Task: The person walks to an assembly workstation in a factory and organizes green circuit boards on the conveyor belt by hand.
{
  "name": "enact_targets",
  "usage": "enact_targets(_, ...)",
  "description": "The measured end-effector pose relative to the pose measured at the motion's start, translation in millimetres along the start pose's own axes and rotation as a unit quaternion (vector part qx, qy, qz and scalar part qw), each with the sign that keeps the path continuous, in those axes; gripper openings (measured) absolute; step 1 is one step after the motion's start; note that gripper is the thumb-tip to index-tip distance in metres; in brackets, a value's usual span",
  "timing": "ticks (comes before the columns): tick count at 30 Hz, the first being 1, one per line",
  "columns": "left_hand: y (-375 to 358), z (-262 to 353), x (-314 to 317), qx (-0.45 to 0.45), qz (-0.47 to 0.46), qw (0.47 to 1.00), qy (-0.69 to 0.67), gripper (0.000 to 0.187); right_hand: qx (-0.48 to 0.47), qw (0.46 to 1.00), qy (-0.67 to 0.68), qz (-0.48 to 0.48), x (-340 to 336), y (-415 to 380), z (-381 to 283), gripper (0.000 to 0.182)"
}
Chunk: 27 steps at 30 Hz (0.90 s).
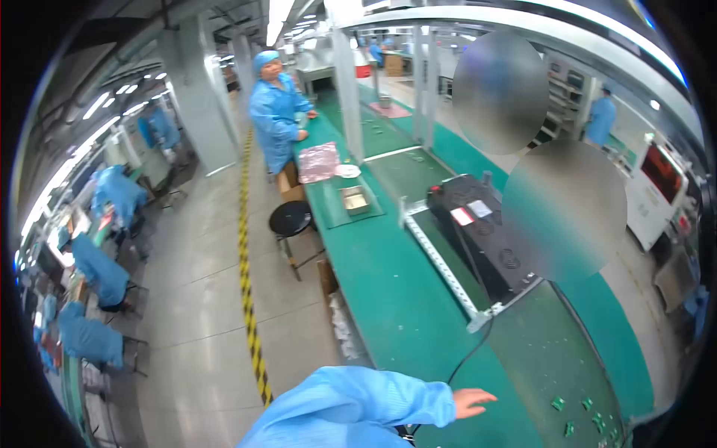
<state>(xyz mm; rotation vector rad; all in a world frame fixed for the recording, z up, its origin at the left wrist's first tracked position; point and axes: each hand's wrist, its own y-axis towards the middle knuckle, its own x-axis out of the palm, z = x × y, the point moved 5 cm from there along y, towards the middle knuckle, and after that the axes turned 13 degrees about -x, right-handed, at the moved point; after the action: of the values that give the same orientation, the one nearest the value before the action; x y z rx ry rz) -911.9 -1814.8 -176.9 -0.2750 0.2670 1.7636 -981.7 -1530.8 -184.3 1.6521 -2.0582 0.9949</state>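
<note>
My left hand (472, 402) reaches out from a blue sleeve (373, 399) over the green bench top (403, 313). Its fingers are stretched out and apart, with nothing held. A black cable (469, 358) runs down the bench close by the wrist. To the right of the hand, several small green circuit boards (559, 404) lie scattered on the darker green conveyor belt (545, 351). My right hand is outside the view.
A black box-shaped machine (478, 220) sits over the belt beside a perforated metal rail (441, 265). Farther up the bench are a metal tin (355, 199) and pink wrapping (319, 162). A person in blue (272, 112) stands there, near a black stool (290, 218).
</note>
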Motion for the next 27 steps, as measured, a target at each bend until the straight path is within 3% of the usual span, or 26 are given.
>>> enact_targets(1,-9,18,-17,0.042,0.025,0.999,0.012,0.037,-0.028,0.999,-0.015,0.037,16,-3,-13,0.035)
enact_targets(2,-17,19,-32,-0.045,0.051,0.997,0.034,0.029,-0.009,0.999,0.029,0.017,21,11,-9,0.032)
enact_targets(3,-24,20,-46,-0.026,0.078,0.996,0.025,0.025,0.011,0.997,0.072,-0.002,28,28,-5,0.029)
enact_targets(4,-33,41,-65,-0.089,0.076,0.993,-0.01,0.021,0.028,0.986,0.128,-0.099,31,36,-3,0.029)
enact_targets(5,-35,42,-73,-0.062,0.081,0.995,-0.007,0.016,-0.026,0.998,0.065,-0.005,67,11,-19,0.027)
enact_targets(6,-35,36,-78,-0.023,0.051,0.998,0.02,0.014,-0.048,0.996,0.075,0.002,61,11,-26,0.028)
enact_targets(7,-41,7,-77,-0.049,0.039,0.998,-0.02,0.014,-0.068,0.989,0.128,-0.03,47,8,-31,0.029)
enact_targets(8,-42,-29,-73,-0.05,0.028,0.994,-0.096,0.011,-0.117,0.983,0.143,-0.01,39,-8,-42,0.026)
enact_targets(10,-58,-78,-85,-0.088,-0.017,0.99,-0.106,0.003,-0.268,0.956,0.077,0.095,10,-58,-83,0.025)
enact_targets(11,-55,-132,-93,-0.092,-0.066,0.988,-0.107,0.006,-0.34,0.93,0.059,0.127,-9,-74,-98,0.025)
enact_targets(14,-45,-129,-94,-0.138,-0.154,0.976,-0.064,0.01,-0.464,0.849,-0.044,0.249,-46,-98,-180,0.032)
enact_targets(16,-41,-115,-84,-0.173,-0.207,0.962,-0.035,0.014,-0.517,0.817,-0.065,0.249,-54,-102,-243,0.043)
enact_targets(17,-32,-115,-79,-0.183,-0.232,0.955,-0.036,0.017,-0.478,0.837,-0.075,0.256,-51,-102,-277,0.055)
enact_targets(20,-27,-25,-54,-0.104,-0.241,0.964,-0.04,0.017,-0.489,0.835,-0.104,0.23,-47,-100,-360,0.07)
enact_targets(22,-16,-15,-45,-0.076,-0.257,0.963,-0.018,0.023,-0.427,0.81,-0.267,0.301,-49,-102,-400,0.072)
enact_targets(24,-7,-11,-34,-0.032,-0.258,0.965,-0.03,0.027,-0.335,0.731,-0.464,0.372,-53,-108,-441,0.074)
enact_targets(26,-9,-12,-30,-0.038,-0.256,0.965,-0.05,0.033,-0.259,0.534,-0.683,0.426,-60,-100,-472,0.073)
enact_targets(27,-10,-19,-30,-0.045,-0.25,0.965,-0.06,0.034,-0.244,0.534,-0.695,0.414,-66,-93,-480,0.074)
